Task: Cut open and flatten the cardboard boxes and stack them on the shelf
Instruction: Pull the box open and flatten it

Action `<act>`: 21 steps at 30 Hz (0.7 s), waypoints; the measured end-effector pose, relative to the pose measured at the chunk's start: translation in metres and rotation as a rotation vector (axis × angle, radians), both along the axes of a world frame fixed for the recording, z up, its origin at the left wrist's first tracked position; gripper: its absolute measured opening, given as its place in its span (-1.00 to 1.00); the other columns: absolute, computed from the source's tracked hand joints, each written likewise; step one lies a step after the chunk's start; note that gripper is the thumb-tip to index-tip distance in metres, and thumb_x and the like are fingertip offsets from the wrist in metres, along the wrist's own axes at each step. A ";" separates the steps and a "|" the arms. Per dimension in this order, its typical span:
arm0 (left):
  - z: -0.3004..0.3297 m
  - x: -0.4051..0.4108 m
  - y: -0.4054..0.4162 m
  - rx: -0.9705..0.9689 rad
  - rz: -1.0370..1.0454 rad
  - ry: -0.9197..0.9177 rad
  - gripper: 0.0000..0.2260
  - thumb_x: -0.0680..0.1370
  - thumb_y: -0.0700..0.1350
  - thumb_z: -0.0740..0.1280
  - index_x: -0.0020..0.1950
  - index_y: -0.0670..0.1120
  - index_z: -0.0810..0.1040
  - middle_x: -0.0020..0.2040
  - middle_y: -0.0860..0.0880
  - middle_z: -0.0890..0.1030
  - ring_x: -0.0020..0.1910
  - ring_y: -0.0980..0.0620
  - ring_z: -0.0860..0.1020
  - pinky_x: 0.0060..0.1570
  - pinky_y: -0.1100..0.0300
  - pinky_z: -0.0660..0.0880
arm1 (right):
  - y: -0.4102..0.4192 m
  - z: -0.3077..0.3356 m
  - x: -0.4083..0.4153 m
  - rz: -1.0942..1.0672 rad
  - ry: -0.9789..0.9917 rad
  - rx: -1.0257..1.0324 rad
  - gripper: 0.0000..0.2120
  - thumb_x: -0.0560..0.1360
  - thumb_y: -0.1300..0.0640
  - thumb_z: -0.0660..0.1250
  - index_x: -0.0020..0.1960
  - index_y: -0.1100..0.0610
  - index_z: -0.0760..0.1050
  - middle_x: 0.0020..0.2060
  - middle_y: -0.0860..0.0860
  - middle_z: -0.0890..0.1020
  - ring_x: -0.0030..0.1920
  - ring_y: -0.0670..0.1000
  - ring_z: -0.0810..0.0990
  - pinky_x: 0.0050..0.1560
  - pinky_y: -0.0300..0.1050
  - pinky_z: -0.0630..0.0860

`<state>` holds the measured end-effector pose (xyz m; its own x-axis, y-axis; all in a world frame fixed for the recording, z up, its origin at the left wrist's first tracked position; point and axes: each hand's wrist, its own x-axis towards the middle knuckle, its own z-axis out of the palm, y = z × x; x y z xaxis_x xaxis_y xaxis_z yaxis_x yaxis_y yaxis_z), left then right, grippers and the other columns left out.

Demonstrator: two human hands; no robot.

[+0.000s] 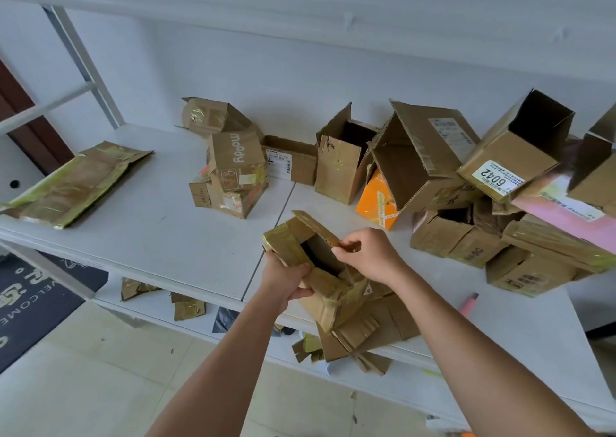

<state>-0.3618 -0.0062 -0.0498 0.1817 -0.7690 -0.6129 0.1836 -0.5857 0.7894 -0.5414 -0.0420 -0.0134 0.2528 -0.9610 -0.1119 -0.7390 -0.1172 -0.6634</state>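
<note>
I hold a small taped cardboard box point(328, 298) over the front edge of the white shelf point(160, 233). My left hand point(286, 278) grips its left side near the taped rim. My right hand point(370, 254) pinches the upper flap at the box's open mouth. The inside of the box looks dark and empty. Flattened cardboard pieces point(370, 331) lie under it on the shelf edge. A flattened taped box point(76, 183) lies at the shelf's far left.
Several unflattened boxes stand on the shelf: a "moody" box point(236, 163), an open upright box point(340, 163), an orange box point(378, 203), and a pile at right with a "6042" labelled box point(513, 149). A pink cutter point(468, 303) lies at right. Scraps point(188, 306) lie on the lower shelf.
</note>
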 end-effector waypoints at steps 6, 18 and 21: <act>-0.001 0.000 -0.001 0.006 -0.010 -0.021 -0.51 0.53 -0.30 0.39 0.23 0.11 0.22 0.18 -0.06 0.43 0.00 -0.22 0.64 -0.44 0.17 0.59 | -0.003 0.011 -0.010 0.039 -0.059 0.060 -0.76 0.56 0.05 0.38 -0.16 0.19 0.67 -0.37 -0.10 0.60 -0.33 -0.19 0.52 -0.27 -0.30 0.38; 0.009 -0.007 0.001 -0.055 0.090 -0.124 -0.61 0.52 -0.22 0.44 0.27 0.02 0.42 0.09 -0.10 0.60 -0.14 -0.14 0.67 -0.46 0.17 0.58 | 0.042 -0.021 -0.013 -0.099 -0.113 0.042 -0.28 0.40 -0.16 0.51 0.49 -0.07 0.35 0.09 -0.10 0.66 0.07 -0.31 0.55 0.01 -0.32 0.41; 0.020 -0.016 0.001 -0.107 -0.055 -0.242 -0.54 0.55 -0.05 0.43 0.42 -0.03 0.42 0.04 -0.06 0.66 -0.19 -0.06 0.66 -0.15 0.00 0.66 | 0.043 -0.024 0.000 -0.252 -0.085 -0.042 -0.30 0.42 -0.18 0.47 0.48 0.02 0.37 -0.30 -0.11 0.59 -0.35 -0.24 0.50 -0.23 -0.30 0.40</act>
